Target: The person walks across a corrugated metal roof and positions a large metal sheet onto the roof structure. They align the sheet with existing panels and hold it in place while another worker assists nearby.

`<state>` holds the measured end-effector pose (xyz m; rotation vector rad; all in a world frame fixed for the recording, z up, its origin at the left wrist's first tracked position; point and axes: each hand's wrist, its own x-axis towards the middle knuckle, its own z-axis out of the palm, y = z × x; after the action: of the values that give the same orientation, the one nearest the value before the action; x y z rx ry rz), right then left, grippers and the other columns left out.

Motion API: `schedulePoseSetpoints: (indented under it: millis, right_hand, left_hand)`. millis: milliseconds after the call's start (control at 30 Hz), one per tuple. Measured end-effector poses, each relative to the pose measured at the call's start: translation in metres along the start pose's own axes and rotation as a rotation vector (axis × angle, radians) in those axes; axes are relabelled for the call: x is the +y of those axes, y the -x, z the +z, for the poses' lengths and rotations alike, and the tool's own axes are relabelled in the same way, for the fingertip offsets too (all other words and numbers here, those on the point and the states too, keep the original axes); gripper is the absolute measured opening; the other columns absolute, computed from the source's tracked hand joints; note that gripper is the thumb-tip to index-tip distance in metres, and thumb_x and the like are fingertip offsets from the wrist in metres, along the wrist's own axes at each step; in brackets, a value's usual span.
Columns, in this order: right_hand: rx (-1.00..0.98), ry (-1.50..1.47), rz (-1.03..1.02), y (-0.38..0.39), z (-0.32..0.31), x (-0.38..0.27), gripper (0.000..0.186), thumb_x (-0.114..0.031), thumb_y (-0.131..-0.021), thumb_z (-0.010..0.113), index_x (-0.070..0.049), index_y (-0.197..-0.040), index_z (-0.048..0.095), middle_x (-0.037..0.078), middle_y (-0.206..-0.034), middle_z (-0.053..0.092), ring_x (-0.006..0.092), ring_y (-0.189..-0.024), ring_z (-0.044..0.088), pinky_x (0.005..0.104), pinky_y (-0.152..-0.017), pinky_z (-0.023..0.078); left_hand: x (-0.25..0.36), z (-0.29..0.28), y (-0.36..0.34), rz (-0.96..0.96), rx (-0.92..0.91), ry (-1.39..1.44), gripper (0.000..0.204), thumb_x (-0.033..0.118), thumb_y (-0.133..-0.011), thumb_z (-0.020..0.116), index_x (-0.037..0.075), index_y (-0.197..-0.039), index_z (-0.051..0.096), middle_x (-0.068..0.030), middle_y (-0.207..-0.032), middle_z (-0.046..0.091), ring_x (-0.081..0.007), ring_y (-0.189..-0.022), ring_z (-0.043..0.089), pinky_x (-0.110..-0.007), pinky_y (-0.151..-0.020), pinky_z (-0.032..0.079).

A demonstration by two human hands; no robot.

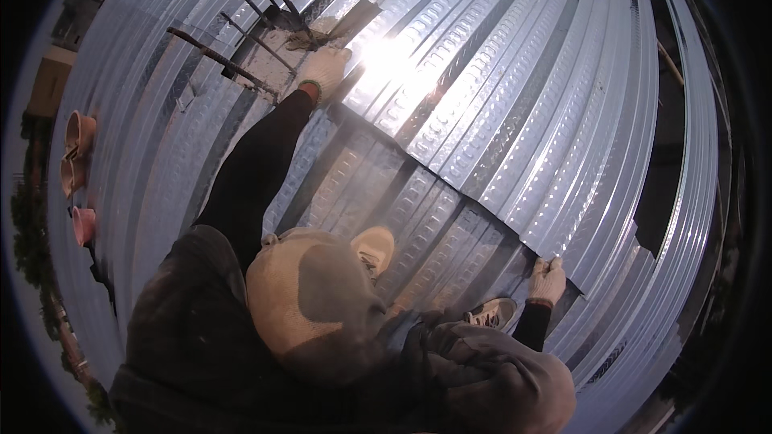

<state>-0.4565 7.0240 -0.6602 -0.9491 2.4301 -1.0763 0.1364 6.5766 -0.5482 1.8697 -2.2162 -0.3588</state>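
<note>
A shiny corrugated metal decking sheet (515, 124) lies in front of me, its near edge overlapping duller decking (346, 181) below. My left hand (326, 71), in a pale knitted glove, is closed on the sheet's left end, right beside a concrete column top (269, 56). Its fingertips are partly lost in glare. Farther right, my right hand (547, 280), gloved the same way, grips the near edge with its fingers curled over it. Between my hands that edge runs diagonally, slightly raised from the decking beneath.
Several dark rebar rods (217, 56) stick up from the column, close to my left forearm. At the right is a dark opening (663, 169) between sheets. Orange-pink containers (78, 135) stand near the left edge. My shoes (492, 313) rest on the decking.
</note>
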Motion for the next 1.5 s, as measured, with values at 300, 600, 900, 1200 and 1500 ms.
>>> schedulePoseSetpoints:
  millis: [300, 600, 900, 1200, 1500]
  right_hand:
    - [-0.046, 0.608, -0.151, 0.051, 0.026, -0.1, 0.025, -0.006, -0.098, 0.075, 0.0, -0.089, 0.053, -0.001, -0.075, 0.049, 0.0095, -0.069, 0.049, 0.0306, -0.064, 0.049]
    - [-0.082, -0.373, 0.143, 0.03, 0.053, -0.019, 0.019, -0.009, -0.106, 0.064, 0.003, -0.093, 0.057, 0.006, -0.084, 0.057, 0.0126, -0.079, 0.056, 0.0328, -0.077, 0.056]
    - [-0.096, 0.235, 0.021, 0.052, 0.012, -0.047, 0.02, -0.01, -0.102, 0.069, 0.002, -0.088, 0.061, 0.009, -0.091, 0.065, 0.022, -0.084, 0.066, 0.0435, -0.078, 0.061]
    - [-0.181, -0.612, 0.222, 0.043, 0.038, -0.065, 0.013, -0.009, -0.101, 0.061, 0.003, -0.103, 0.067, 0.012, -0.098, 0.067, 0.0272, -0.087, 0.071, 0.0409, -0.072, 0.062]
    - [-0.048, -0.853, 0.668, 0.055, 0.002, -0.134, 0.029, -0.021, -0.102, 0.064, 0.006, -0.114, 0.066, 0.017, -0.105, 0.07, 0.0277, -0.081, 0.073, 0.0384, -0.064, 0.063]
  left_hand:
    - [-0.081, 0.03, 0.01, 0.263, 0.069, -0.364, 0.033, 0.026, -0.106, 0.05, 0.002, -0.116, 0.069, -0.0254, -0.107, 0.074, -0.0439, -0.103, 0.07, -0.052, -0.09, 0.054]
    - [-0.119, 0.057, -0.016, 0.032, 0.149, 0.128, 0.046, 0.04, -0.106, 0.054, 0.001, -0.089, 0.071, -0.0159, -0.078, 0.068, -0.0295, -0.074, 0.064, -0.046, -0.071, 0.049]
    - [-0.045, 0.072, -0.041, -0.244, 0.0, 0.534, 0.046, 0.043, -0.104, 0.058, 0.002, -0.091, 0.074, -0.0095, -0.072, 0.069, -0.0211, -0.065, 0.064, -0.041, -0.063, 0.049]
    - [-0.183, 0.092, -0.053, 0.032, 0.226, 0.134, 0.041, 0.032, -0.104, 0.054, -0.003, -0.1, 0.076, -0.0175, -0.086, 0.073, -0.0329, -0.078, 0.07, -0.049, -0.073, 0.051]
    - [-0.157, 0.086, -0.06, 0.021, 0.145, -0.069, 0.045, 0.036, -0.105, 0.043, 0.003, -0.104, 0.074, -0.0285, -0.107, 0.073, -0.051, -0.101, 0.069, -0.058, -0.09, 0.052]
